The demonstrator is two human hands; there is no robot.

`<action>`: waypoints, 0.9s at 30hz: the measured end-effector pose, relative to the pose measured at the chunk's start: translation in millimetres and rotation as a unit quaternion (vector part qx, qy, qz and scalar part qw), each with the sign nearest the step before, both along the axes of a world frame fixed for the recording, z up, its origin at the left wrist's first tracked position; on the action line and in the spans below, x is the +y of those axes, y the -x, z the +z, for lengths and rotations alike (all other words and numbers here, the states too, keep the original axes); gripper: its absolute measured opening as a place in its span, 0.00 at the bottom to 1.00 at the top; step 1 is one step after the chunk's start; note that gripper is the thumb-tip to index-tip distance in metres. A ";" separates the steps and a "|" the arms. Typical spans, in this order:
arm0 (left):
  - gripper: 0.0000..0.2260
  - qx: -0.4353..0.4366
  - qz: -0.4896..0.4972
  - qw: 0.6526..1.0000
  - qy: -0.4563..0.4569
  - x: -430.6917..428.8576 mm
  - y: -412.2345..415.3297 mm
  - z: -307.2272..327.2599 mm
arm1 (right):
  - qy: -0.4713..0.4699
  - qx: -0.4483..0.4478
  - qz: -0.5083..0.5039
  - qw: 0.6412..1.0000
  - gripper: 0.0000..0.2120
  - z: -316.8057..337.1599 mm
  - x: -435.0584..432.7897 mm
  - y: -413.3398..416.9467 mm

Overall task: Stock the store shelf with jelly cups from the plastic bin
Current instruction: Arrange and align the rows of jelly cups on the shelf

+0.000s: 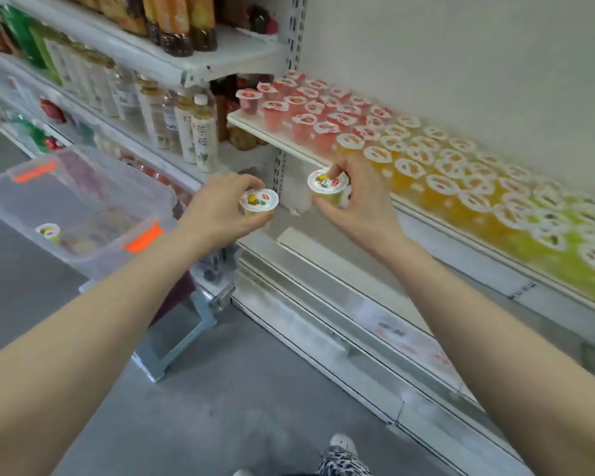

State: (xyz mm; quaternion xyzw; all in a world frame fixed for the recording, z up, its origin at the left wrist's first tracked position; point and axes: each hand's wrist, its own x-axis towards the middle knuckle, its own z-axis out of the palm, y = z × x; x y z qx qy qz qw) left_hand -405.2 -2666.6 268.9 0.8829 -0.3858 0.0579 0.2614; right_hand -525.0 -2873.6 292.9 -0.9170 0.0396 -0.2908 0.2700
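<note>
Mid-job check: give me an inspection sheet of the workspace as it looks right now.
Surface: shelf carries rows of jelly cups, red, orange, then green.
Job's things: plastic bin, one bin cup shows inside.
Clutter: nothing seen.
Grippers: left hand grips left cup; right hand grips right cup by the shelf's front edge.
Cables: nothing seen.
Surroundings: drink bottles on neighbouring shelves; grey floor; metal stand under the bin.

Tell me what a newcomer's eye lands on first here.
Front and centre, the left hand grips one jelly cup and the right hand a second cup, near the shelf edge. Behind, the shelf carries rows of cups shading red to orange to green rightward. A clear bin sits at left.
</note>
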 end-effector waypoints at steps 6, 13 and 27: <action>0.22 -0.053 -0.095 0.994 0.012 -89.0 53.0 34.4 | 0.015 -0.033 -0.105 0.994 0.15 22.9 -68.7 88.0; 0.23 -0.064 -0.189 0.978 0.056 -205.2 137.2 67.2 | 0.015 -0.056 -0.197 0.979 0.14 44.1 -159.6 201.6; 0.22 -0.013 -0.259 0.952 0.162 -408.1 314.1 86.8 | 0.002 -0.064 -0.397 0.915 0.16 64.4 -357.2 453.3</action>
